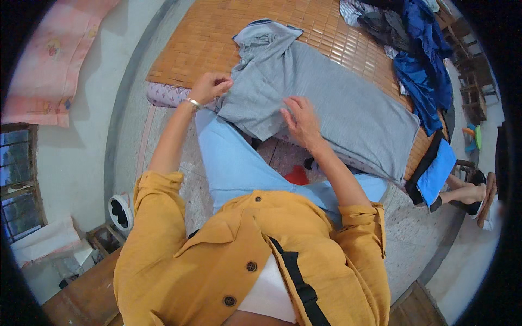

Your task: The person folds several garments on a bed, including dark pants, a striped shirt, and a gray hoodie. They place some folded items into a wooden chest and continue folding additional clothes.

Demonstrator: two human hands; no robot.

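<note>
A grey short-sleeved garment (331,98), likely a shirt, lies lengthwise along the near edge of a woven bamboo mat (201,38). Its dark-trimmed collar end is at the far left, and its near edge hangs toward my knees. My left hand (212,88), with a bracelet at the wrist, is at the garment's left edge; its fingers are loosely bent, and no cloth shows between them. Over the garment's middle, my right hand (302,120) has its fingers apart and holds nothing. Whether its fingertips touch the cloth is unclear.
Dark and blue clothes (421,54) are heaped at the mat's far right. A blue-and-black cloth (435,168) lies at its right corner, beside another person's bare feet (467,193). A pink curtain (54,60) hangs at left, above a white round container (120,212).
</note>
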